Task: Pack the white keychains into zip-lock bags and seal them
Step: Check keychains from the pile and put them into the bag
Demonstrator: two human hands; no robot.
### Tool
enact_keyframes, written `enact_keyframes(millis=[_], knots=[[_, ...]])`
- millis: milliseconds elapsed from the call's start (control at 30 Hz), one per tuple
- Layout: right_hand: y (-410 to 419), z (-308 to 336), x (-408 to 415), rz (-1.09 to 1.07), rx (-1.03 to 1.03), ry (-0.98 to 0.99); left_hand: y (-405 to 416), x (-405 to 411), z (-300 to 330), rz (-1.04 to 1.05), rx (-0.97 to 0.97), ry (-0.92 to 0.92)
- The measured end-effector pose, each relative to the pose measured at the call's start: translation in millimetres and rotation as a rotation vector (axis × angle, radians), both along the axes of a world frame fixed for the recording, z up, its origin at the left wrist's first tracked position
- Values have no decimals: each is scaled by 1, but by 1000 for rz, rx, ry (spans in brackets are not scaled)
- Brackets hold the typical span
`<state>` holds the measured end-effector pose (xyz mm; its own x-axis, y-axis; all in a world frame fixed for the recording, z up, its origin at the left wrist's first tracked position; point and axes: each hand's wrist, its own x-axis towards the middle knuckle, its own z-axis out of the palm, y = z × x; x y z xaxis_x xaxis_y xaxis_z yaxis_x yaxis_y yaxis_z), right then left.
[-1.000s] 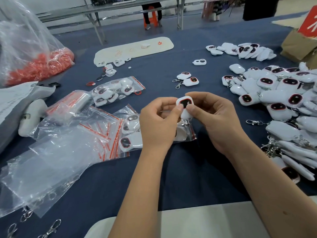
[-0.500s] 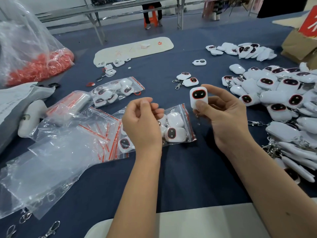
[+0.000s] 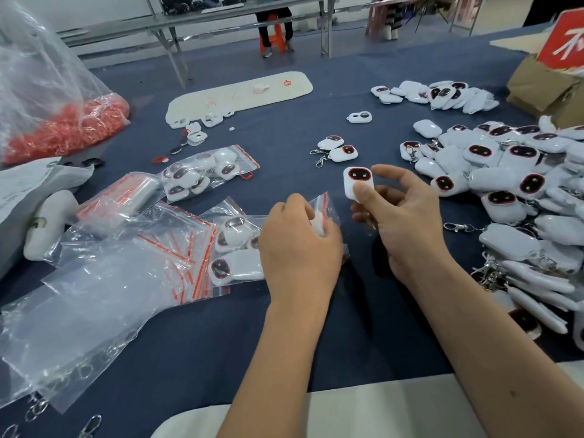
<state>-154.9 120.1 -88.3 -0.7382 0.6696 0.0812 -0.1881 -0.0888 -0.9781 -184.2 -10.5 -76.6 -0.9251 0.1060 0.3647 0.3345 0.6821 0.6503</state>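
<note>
Bag (image 3: 322, 210) — now in left hand (image 3: 300, 248)

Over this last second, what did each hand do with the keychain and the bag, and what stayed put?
Both hands held one keychain together; the left hand let go and dropped to grip the mouth of the part-filled bag. The right hand carried the keychain up and right, keeping its grip. The pile of keychains, the sealed bag and the empty bags stayed put.

Dark blue cloth-covered work table (image 3: 284, 343) up front, grey metal folding tables (image 3: 177, 30) behind, orange plastic stool (image 3: 273, 36) underneath, pale floor (image 3: 221, 55).
</note>
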Motion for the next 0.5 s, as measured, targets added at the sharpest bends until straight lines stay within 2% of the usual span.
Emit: enact_keyframes(millis=[200,367,500], knots=[[-6,-2,-1,134,126,-107,-8,-7,4,50,276,-33],[-13,2,3,291,371,-105,-6,-5,7,-23,353,135],[-15,5,7,420,149,10,-4,0,6,-59,325,268]])
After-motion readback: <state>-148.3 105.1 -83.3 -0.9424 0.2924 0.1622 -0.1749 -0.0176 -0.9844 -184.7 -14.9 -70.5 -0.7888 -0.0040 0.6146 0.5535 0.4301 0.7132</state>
